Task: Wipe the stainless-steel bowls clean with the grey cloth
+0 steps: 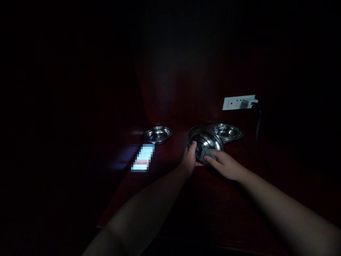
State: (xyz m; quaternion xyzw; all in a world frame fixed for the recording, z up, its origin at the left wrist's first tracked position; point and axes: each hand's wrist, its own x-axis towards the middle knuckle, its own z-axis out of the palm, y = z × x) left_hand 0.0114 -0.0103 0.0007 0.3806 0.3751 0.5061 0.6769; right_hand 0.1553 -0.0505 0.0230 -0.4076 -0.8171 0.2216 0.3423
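Note:
A shiny steel bowl (209,138) is held tilted above the dark red table, its inside turned partly toward me. My left hand (189,158) grips its near left rim, thumb over the edge and fingers hidden beneath. My right hand (222,164) is closed on a grey-green cloth (205,155), pressed against the bowl's near inner side. Behind the held bowl, to the right, more steel bowls (229,132) sit, seemingly stacked. Another shallow steel bowl (158,134) rests apart on the left.
A lit, blurred-out phone screen (143,158) lies left of my hands on the red tabletop (170,192). On the back wall is a white socket panel (237,102) with a plug in it and a dark cable (258,126) hanging down. Most surroundings are too dark to make out.

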